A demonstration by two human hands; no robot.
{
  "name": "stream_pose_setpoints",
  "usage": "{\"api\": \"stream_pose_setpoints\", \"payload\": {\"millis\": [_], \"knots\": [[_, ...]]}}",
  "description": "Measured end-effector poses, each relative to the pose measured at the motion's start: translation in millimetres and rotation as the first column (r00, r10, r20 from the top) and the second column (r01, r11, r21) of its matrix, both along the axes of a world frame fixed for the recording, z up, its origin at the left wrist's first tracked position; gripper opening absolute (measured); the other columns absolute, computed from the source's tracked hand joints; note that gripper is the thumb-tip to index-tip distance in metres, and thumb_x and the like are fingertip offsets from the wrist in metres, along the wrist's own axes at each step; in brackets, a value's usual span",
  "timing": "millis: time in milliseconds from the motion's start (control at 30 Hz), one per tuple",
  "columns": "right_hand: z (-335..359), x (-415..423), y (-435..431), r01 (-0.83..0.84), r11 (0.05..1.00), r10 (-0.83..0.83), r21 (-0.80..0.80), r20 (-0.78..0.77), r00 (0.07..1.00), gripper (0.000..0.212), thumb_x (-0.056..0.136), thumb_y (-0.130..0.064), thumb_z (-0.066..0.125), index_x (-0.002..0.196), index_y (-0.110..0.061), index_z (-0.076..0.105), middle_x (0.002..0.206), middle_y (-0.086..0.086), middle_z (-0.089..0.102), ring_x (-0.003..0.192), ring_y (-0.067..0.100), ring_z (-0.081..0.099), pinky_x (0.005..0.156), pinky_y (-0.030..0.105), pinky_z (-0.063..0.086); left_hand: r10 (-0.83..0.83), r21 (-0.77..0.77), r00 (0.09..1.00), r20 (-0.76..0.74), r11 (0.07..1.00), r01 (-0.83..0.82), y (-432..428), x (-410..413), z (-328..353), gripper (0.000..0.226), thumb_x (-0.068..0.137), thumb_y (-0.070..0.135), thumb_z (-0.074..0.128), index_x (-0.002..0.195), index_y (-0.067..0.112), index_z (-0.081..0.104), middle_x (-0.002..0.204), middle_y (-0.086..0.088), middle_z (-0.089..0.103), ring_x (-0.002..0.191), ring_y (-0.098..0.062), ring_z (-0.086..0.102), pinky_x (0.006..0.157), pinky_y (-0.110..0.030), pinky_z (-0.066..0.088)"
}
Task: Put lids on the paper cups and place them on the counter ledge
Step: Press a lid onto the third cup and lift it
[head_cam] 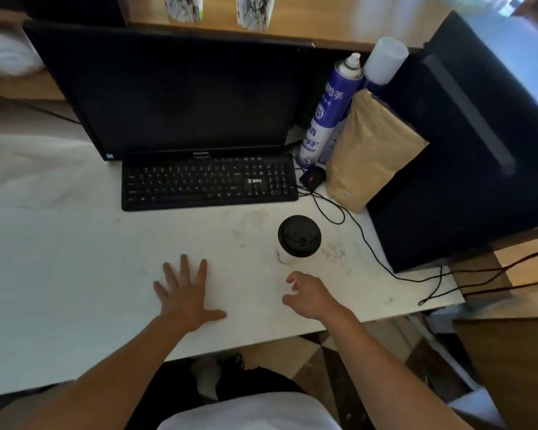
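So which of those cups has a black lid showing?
The cup on the white desk, just ahead of the right hand. The two cups on the wooden ledge show only patterned sides.

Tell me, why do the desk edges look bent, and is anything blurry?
Head view: a wide-angle lens bows the white desk and monitor edges; the cups on the ledge are smeared and cropped; the lidded cup and both hands are fairly sharp.
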State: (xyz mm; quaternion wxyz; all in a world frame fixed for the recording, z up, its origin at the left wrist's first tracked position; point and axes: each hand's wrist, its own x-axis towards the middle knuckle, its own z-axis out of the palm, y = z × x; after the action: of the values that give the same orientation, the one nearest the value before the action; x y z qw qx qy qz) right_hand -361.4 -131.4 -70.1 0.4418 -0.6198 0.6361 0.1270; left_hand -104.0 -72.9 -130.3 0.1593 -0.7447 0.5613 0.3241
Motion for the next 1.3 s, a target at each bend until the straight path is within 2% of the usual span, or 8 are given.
{"api": "stream_pose_setpoints", "payload": {"millis": [133,267,400,467,667,900,1100,1300], "knots": [[-10.4,-0.4,1.4,0.047,0.998,-0.049,-0.042,-0.048,0.998,0.070,0.098,-0.030,0.066,0.157,-0.011,0.035,0.149,0.016,0.047,0.138,0.029,0.047,0.105,0.027,0.040,0.005,-0.002,1.000,0.005,1.000,-0.005,3.0,-1.8,-2.3,0.132,0.069,0.083,0.061,0.153,0.031,-0.028,0.158,-0.011,-0.041,0.144,-0.049,-0.031,0.116,-0.071,-0.001],[-9.1,-7.1,-15.1,0.329,0.935,-0.327,-0.133,0.038,0.944,0.083,0.091,-0.031,0.077,0.157,-0.006,0.033,0.151,0.018,0.050,0.139,0.031,0.050,0.103,0.030,0.045,0.019,0.030,1.000,-0.003,0.999,-0.019,-1.3,-1.8,-1.1,0.134,0.068,0.082,0.063,0.153,0.032,-0.028,0.157,-0.011,-0.041,0.144,-0.049,-0.031,0.116,-0.072,-0.001],[-4.5,-1.5,-31.5,0.580,0.809,-0.534,-0.094,0.294,0.793,0.093,0.077,-0.011,0.090,0.153,-0.011,0.036,0.147,0.012,0.053,0.138,0.030,0.050,0.101,0.031,0.045,0.009,0.053,1.000,-0.003,0.999,-0.009,-0.8,-0.6,-1.0,0.135,0.068,0.083,0.062,0.151,0.032,-0.031,0.155,-0.010,-0.045,0.143,-0.048,-0.034,0.116,-0.071,-0.002],[-7.3,5.4,-33.0,0.668,0.744,-0.602,-0.030,0.403,0.689,0.092,0.070,-0.004,0.093,0.144,-0.024,0.042,0.142,0.006,0.056,0.134,0.030,0.054,0.108,0.042,0.049,-0.002,0.080,1.000,-0.010,0.997,0.003,-2.1,0.3,0.9,0.137,0.067,0.083,0.063,0.150,0.032,-0.033,0.154,-0.010,-0.047,0.143,-0.048,-0.035,0.116,-0.070,-0.004],[-17.7,23.3,-35.4,0.750,0.651,-0.668,0.114,0.555,0.496,0.092,0.070,-0.005,0.094,0.148,-0.023,0.049,0.138,0.002,0.064,0.129,0.027,0.060,0.112,0.052,0.048,-0.019,0.104,1.000,-0.008,0.994,0.020,-3.6,3.0,3.1,0.140,0.065,0.084,0.064,0.148,0.032,-0.036,0.152,-0.010,-0.049,0.142,-0.048,-0.036,0.116,-0.071,-0.005],[-12.8,38.3,-32.5,0.650,0.739,-0.618,0.178,0.563,0.549,0.066,0.076,-0.004,0.089,0.131,-0.023,0.058,0.118,-0.004,0.069,0.115,0.022,0.066,0.091,0.042,0.057,-0.013,0.029,1.000,-0.027,0.999,0.014,2.4,5.1,-4.2,0.139,0.063,0.085,0.063,0.148,0.035,-0.035,0.151,-0.007,-0.051,0.141,-0.046,-0.039,0.116,-0.071,-0.007],[-9.4,51.0,-24.6,0.444,0.828,-0.559,0.342,0.561,0.610,0.052,0.083,-0.005,0.084,0.125,-0.026,0.061,0.121,0.000,0.072,0.112,0.018,0.069,0.097,0.045,0.059,-0.001,0.011,0.999,-0.045,1.000,0.001,3.9,5.9,-3.8,0.139,0.063,0.083,0.065,0.150,0.036,-0.033,0.152,-0.007,-0.050,0.141,-0.045,-0.039,0.116,-0.070,-0.008],[-0.7,62.2,-27.8,0.300,0.853,-0.507,0.428,0.538,0.674,0.051,0.086,-0.006,0.081,0.130,-0.019,0.060,0.127,0.006,0.071,0.120,0.027,0.067,0.097,0.045,0.058,0.211,0.082,0.938,-0.276,0.977,-0.196,-20.2,10.4,23.5,0.122,0.071,0.054,0.083,0.159,0.035,0.001,0.166,-0.005,-0.022,0.151,-0.039,-0.022,0.120,-0.062,0.003]]}}
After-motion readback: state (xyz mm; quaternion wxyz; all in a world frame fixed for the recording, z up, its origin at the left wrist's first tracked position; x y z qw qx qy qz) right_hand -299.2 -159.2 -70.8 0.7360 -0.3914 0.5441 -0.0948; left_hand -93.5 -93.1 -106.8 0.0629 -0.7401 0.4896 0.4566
